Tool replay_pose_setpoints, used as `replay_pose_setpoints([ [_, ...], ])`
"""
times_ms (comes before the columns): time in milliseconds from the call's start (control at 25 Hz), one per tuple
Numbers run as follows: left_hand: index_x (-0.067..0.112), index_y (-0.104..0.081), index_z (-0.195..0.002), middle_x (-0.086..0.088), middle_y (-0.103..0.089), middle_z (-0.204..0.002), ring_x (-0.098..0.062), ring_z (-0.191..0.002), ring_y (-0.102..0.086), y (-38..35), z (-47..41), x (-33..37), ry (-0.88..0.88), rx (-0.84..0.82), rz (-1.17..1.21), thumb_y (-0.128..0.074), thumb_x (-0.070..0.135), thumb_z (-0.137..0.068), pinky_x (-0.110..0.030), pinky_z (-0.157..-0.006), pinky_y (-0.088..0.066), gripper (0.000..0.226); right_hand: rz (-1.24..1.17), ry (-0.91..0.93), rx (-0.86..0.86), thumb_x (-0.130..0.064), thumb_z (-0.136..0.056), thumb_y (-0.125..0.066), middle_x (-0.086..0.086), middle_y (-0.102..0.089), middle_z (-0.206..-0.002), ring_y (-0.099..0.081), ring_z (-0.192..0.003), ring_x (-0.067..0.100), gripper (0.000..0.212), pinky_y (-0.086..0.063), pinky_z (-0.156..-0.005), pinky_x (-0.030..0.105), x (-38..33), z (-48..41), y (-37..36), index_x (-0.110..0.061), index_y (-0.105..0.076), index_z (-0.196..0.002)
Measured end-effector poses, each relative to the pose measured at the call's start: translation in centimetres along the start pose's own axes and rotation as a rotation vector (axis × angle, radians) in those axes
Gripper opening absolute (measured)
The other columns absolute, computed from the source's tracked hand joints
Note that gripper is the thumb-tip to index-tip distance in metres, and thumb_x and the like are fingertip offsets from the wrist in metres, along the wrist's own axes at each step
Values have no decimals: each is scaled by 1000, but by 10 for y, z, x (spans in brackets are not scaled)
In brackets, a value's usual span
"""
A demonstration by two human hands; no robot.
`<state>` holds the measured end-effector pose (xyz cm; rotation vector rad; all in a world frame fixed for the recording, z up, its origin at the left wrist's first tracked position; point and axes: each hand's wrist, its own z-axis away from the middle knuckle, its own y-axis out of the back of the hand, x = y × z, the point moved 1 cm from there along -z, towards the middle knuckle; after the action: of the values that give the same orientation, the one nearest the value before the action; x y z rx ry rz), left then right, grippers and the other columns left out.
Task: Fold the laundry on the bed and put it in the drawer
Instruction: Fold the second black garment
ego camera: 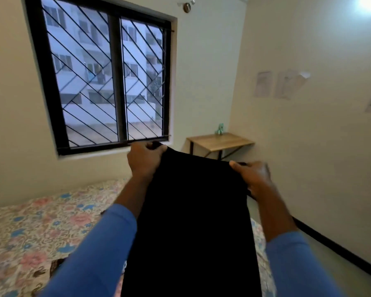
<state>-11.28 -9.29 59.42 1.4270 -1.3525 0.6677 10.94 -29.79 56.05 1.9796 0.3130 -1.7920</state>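
A black garment (193,221) hangs in the air in front of me, stretched between both hands and falling down past the bottom of the frame. My left hand (145,160) grips its top left corner, fingers curled over the edge. At the top right corner my right hand (252,175) pinches the cloth. Both arms wear blue sleeves. The bed (36,228), covered in a floral sheet of pink and blue, lies below and to the left. No drawer is in view.
A barred window (107,76) fills the wall ahead. A small wooden table (221,141) with a little green figure (219,128) stands in the far corner. Papers (262,83) hang on the right wall. Floor (321,254) runs along the bed's right side.
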Motion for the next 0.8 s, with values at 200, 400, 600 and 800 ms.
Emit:
replay_pose_setpoints([
  [200, 19, -80, -95, 7, -74, -82, -9, -78, -70, -79, 128, -92, 159, -108, 207, -82, 35, -86, -25, -71, -55, 19, -291, -188, 168, -29, -86, -84, 5, -79, -81, -77, -81, 26, 17, -64, -81, 46, 127, 96, -109, -13, -81, -93],
  [400, 20, -79, -105, 6, -76, -94, -8, -85, -70, -85, 163, -137, 11, -227, 152, -78, 24, -90, -17, -74, -53, 15, -198, -79, 110, -14, -93, -76, 1, -80, -87, -78, -86, 23, 9, -63, -83, 52, 154, 122, -121, -22, -80, -93],
  [600, 22, -79, -108, 6, -76, -101, -9, -92, -71, -80, 167, -149, 25, -293, 154, -71, 35, -95, -24, -81, -57, 20, -176, 11, 16, -11, -99, -69, 0, -81, -100, -78, -96, 20, 22, -62, -87, 39, 151, 138, -114, -27, -80, -108],
  [800, 25, -82, -107, 2, -78, -109, -17, -107, -72, -77, 160, -174, 187, -674, 398, -57, 28, -91, -46, -98, -57, 30, -108, 22, 89, -6, -92, -75, -3, -80, -100, -77, -96, 14, 26, -62, -87, 37, 165, 148, -106, -29, -75, -105],
])
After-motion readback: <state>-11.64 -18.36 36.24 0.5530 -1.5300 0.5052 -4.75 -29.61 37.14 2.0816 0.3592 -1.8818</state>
